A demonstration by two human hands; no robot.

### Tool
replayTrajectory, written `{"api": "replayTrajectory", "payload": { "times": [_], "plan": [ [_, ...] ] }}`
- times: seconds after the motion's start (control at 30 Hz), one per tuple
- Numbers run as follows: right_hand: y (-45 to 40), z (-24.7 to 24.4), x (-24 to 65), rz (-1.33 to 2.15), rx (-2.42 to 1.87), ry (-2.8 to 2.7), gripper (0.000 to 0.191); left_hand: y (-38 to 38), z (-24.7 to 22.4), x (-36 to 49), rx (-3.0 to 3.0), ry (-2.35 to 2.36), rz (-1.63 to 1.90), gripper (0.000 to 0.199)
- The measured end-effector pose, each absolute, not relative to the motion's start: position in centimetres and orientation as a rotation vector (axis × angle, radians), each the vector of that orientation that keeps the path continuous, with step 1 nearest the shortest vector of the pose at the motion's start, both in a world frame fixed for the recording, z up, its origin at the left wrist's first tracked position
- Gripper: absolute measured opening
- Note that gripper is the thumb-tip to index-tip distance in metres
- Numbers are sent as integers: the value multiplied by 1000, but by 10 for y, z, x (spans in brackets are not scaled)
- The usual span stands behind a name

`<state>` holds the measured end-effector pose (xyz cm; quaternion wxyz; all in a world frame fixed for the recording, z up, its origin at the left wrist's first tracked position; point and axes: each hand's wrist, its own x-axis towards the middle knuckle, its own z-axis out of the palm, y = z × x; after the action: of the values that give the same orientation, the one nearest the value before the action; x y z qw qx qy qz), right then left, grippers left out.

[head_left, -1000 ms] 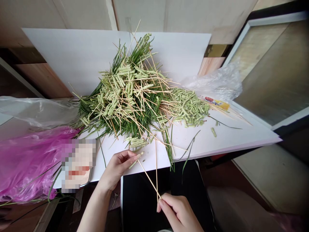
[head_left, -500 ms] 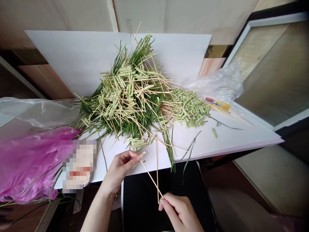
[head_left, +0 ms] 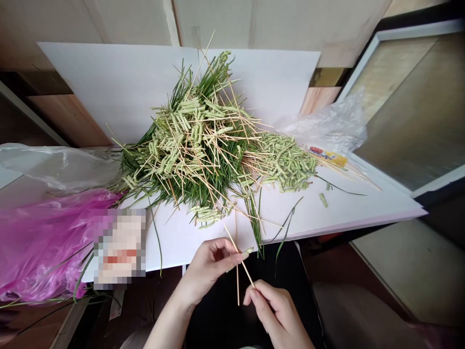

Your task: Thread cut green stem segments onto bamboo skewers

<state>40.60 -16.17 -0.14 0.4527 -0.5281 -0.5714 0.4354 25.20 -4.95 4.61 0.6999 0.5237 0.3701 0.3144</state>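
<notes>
My left hand [head_left: 214, 264] pinches a short green bean piece [head_left: 250, 250] near the table's front edge. A thin wooden skewer [head_left: 231, 237] passes by its fingertips, the tip pointing up and left beyond them. Lower right, my right hand [head_left: 272, 308] is closed on the skewer's other end. A second skewer [head_left: 238, 286] juts over the table edge behind the first. Just beyond the hands lies a row of bean pieces [head_left: 206, 214]. Farther back rises a big heap of green stalks [head_left: 203, 179] with skewered bean pieces on top.
Cut bean pieces [head_left: 286, 162] are piled right of the heap, by a clear plastic bag [head_left: 330, 126] and more skewers. On the left lie a pink bag [head_left: 54, 237], a clear bag [head_left: 65, 167] and a blurred-out item [head_left: 121, 247]. The white table [head_left: 356, 208] spans the view.
My left hand has moved right and down with the bean piece, closer to my right hand. The skewer's tip now extends past the left fingers. My right hand has shifted slightly right and up.
</notes>
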Motion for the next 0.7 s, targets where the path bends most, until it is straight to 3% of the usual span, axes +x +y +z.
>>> {"api": "replayTrajectory", "payload": {
  "times": [0.23,0.53,0.7],
  "plan": [
    [-168,-14,408,1299,-1289,-1335,49,-35,47,229,1222,960,876,29],
    [-167,-12,408,1324,-1310,-1208,51,-41,46,241,1322,881,707,27],
    [-170,-19,413,1359,-1320,-1192,50,-24,42,213,1770,1278,808,32]
  ]
}}
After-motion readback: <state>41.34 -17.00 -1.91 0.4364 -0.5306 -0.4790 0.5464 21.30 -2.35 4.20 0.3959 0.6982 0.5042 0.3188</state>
